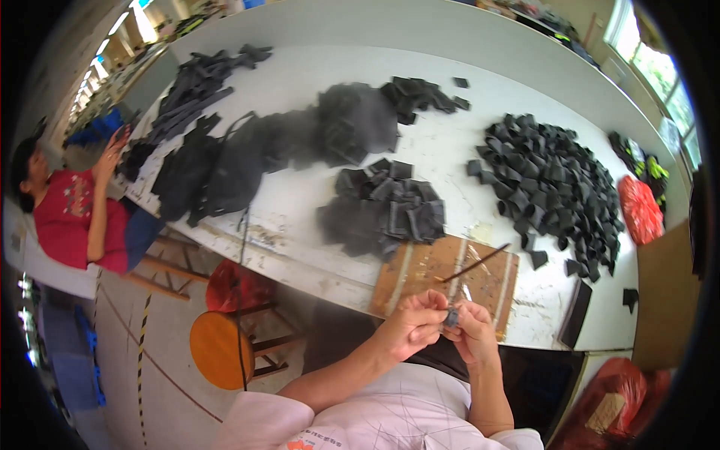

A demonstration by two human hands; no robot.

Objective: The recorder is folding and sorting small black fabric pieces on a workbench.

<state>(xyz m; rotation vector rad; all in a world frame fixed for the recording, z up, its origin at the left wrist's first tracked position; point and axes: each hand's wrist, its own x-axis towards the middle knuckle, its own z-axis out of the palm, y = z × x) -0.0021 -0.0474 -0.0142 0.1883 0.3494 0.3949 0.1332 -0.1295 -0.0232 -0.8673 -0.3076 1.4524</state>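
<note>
Close in front of me, my left hand (415, 322) and my right hand (475, 328) meet over the near edge of a brown board. Between their fingertips they pinch a small dark grey fabric piece (451, 317), partly covered by the fingers. Just beyond the hands, a thin dark stick (478, 263) slants over the brown board (400, 279); whether it rests there I cannot tell. Past the board lies a pile of flat dark fabric pieces (409, 206). To the right spreads a large heap of small folded dark loops (544, 176).
More dark fabric heaps (289, 139) stretch to the far left of the white table (435, 142). A person in a red shirt (79, 217) sits at its left end. An orange-topped stool (217, 349) stands lower left. Red plastic bags (640, 210) are at the right.
</note>
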